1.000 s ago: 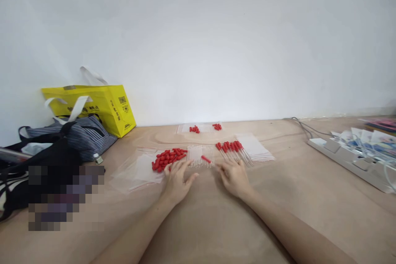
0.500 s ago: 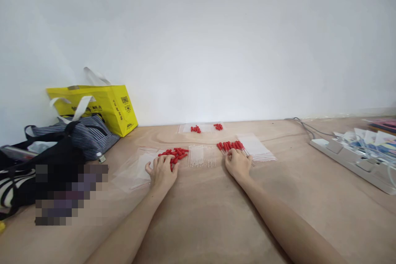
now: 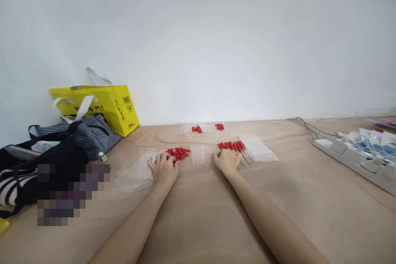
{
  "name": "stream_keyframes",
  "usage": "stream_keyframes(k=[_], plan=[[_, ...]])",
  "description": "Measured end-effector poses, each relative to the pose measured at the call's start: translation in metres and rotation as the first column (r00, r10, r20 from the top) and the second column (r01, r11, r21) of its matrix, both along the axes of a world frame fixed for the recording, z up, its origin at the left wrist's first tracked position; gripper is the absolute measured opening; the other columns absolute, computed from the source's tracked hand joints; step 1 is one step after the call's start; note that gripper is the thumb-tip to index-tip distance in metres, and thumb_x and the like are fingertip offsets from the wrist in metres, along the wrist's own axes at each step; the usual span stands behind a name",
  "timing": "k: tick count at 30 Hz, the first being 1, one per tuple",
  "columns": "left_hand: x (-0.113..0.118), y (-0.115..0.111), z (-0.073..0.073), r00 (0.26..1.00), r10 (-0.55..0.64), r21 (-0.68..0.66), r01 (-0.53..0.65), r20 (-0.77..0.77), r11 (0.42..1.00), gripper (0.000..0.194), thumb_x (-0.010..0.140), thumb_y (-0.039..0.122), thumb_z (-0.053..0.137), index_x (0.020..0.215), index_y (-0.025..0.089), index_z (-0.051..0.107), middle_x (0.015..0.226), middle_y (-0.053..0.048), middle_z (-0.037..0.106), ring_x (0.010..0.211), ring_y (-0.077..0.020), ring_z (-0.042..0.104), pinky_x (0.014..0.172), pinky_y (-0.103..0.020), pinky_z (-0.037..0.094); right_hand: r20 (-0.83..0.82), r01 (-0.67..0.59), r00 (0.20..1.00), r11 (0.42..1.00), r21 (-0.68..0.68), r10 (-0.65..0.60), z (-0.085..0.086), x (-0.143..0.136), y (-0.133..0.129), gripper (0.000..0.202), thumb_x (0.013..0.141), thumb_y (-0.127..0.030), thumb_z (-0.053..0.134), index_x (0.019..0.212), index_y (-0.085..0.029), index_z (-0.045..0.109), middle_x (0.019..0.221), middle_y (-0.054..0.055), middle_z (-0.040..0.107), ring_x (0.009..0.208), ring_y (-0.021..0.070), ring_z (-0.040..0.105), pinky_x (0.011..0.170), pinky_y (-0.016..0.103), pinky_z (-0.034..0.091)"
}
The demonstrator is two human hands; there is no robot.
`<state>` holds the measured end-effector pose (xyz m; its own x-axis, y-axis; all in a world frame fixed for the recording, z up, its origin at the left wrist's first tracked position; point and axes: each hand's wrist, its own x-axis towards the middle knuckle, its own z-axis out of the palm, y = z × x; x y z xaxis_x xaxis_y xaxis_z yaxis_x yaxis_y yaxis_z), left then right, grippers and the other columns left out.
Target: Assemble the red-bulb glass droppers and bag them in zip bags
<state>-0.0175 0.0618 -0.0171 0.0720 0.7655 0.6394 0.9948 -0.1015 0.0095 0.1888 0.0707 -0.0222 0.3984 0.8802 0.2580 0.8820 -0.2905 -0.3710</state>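
My left hand (image 3: 163,168) rests at the near left side of a loose pile of red handles (image 3: 180,154), its fingers spread and bent over them. Whether it touches a single handle cannot be seen. My right hand (image 3: 228,161) has its fingers drawn together at the right end of a row of thin, pale shafts (image 3: 199,156). What lies between its fingertips is hidden. Beside and behind that hand is a row of red-handled tools with thin metal shafts (image 3: 235,146), handles pointing away from me; the hand covers part of them.
Clear plastic bags (image 3: 136,169) lie left of the pile, and a stack of bags (image 3: 258,148) sits right of the tools. Farther back, another bag holds red-handled pieces (image 3: 197,129). Yellow (image 3: 126,111) and striped bags (image 3: 93,136) stand left; a white strip with cables (image 3: 349,159) lies right.
My right hand has moved left from the row of red-handled tools to the end of the pale shafts, uncovering several tool shafts. My left hand's fingers have shifted slightly over the red pile.
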Motion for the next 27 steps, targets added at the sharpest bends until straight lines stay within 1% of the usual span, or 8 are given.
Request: stream_keyframes(k=[5, 8, 13, 15, 17, 21, 24, 27], plan=[[0.001, -0.007, 0.007, 0.999, -0.031, 0.074, 0.029, 0.024, 0.997, 0.015, 0.073, 0.024, 0.049, 0.070, 0.018, 0.062, 0.089, -0.007, 0.060, 0.091, -0.0251, 0.049, 0.091, -0.050, 0.015, -0.002, 0.007, 1.000, 0.999, -0.048, -0.007, 0.001, -0.001, 0.004, 0.031, 0.073, -0.031, 0.042, 0.075, -0.012, 0.067, 0.081, 0.015, 0.065, 0.084, 0.0267, 0.055, 0.079, 0.041, 0.024], [0.006, -0.016, 0.012, 0.993, -0.099, 0.084, 0.094, 0.063, 0.992, 0.013, 0.073, 0.024, 0.049, 0.070, 0.019, 0.061, 0.089, -0.007, 0.061, 0.092, -0.0247, 0.050, 0.092, -0.049, 0.015, -0.005, -0.016, 1.000, 0.999, -0.049, 0.016, 0.003, 0.000, 0.002, 0.030, 0.073, -0.031, 0.043, 0.071, -0.014, 0.068, 0.080, 0.014, 0.066, 0.084, 0.0262, 0.056, 0.079, 0.041, 0.024], [0.021, -0.032, 0.013, 0.951, -0.284, -0.055, 0.292, 0.124, 0.955, 0.006, 0.067, 0.021, 0.053, 0.066, 0.021, 0.059, 0.084, -0.003, 0.061, 0.090, -0.0226, 0.051, 0.091, -0.044, 0.020, -0.019, -0.040, 0.999, 0.999, -0.026, 0.040, 0.003, -0.001, -0.001, 0.028, 0.071, -0.031, 0.045, 0.066, -0.017, 0.068, 0.073, 0.013, 0.066, 0.076, 0.0256, 0.058, 0.077, 0.041, 0.025], [0.026, -0.036, 0.010, 0.942, -0.306, -0.124, 0.323, 0.138, 0.938, 0.004, 0.064, 0.019, 0.054, 0.066, 0.021, 0.058, 0.082, -0.002, 0.060, 0.089, -0.0226, 0.051, 0.088, -0.043, 0.024, -0.028, -0.047, 0.999, 0.999, -0.008, 0.047, 0.002, -0.001, -0.002, 0.026, 0.071, -0.030, 0.046, 0.064, -0.017, 0.068, 0.069, 0.012, 0.066, 0.073, 0.0253, 0.058, 0.077, 0.042, 0.025], [0.028, -0.038, 0.008, 0.935, -0.322, -0.178, 0.346, 0.149, 0.921, 0.009, 0.064, 0.020, 0.055, 0.071, 0.021, 0.059, 0.084, -0.003, 0.060, 0.089, -0.0227, 0.051, 0.083, -0.041, 0.029, -0.035, -0.053, 0.998, 0.998, 0.021, 0.054, 0.003, -0.002, -0.003, 0.026, 0.071, -0.029, 0.045, 0.063, -0.017, 0.066, 0.069, 0.012, 0.065, 0.074, 0.0252, 0.057, 0.076, 0.041, 0.025], [0.029, -0.035, 0.002, 0.896, -0.404, -0.243, 0.440, 0.186, 0.864, 0.015, 0.071, 0.029, 0.055, 0.083, 0.024, 0.062, 0.085, -0.003, 0.060, 0.088, -0.0222, 0.051, 0.076, -0.036, 0.034, -0.035, -0.078, 0.996, 0.992, 0.103, 0.082, 0.004, -0.001, -0.008, 0.025, 0.077, -0.028, 0.041, 0.071, -0.017, 0.063, 0.081, 0.010, 0.065, 0.084, 0.0246, 0.054, 0.076, 0.038, 0.024], [0.030, -0.032, 0.000, 0.876, -0.432, -0.247, 0.477, 0.215, 0.844, 0.012, 0.076, 0.029, 0.053, 0.078, 0.024, 0.064, 0.082, -0.002, 0.060, 0.087, -0.0210, 0.052, 0.075, -0.035, 0.035, -0.040, -0.162, 0.984, 0.964, 0.209, 0.174, 0.001, 0.002, -0.016, 0.023, 0.081, -0.028, 0.038, 0.081, -0.016, 0.057, 0.088, 0.008, 0.063, 0.086, 0.0216, 0.052, 0.078, 0.036, 0.024], [0.031, -0.032, 0.000, 0.859, -0.454, -0.222, 0.503, 0.236, 0.836, 0.009, 0.077, 0.023, 0.051, 0.077, 0.021, 0.061, 0.083, -0.001, 0.061, 0.087, -0.0204, 0.052, 0.076, -0.034, 0.036, -0.040, -0.355, 0.918, 0.866, 0.352, 0.393, -0.007, 0.009, -0.029, 0.021, 0.084, -0.022, 0.033, 0.084, -0.014, 0.052, 0.083, 0.007, 0.062, 0.078, 0.0179, 0.054, 0.077, 0.033, 0.024]])
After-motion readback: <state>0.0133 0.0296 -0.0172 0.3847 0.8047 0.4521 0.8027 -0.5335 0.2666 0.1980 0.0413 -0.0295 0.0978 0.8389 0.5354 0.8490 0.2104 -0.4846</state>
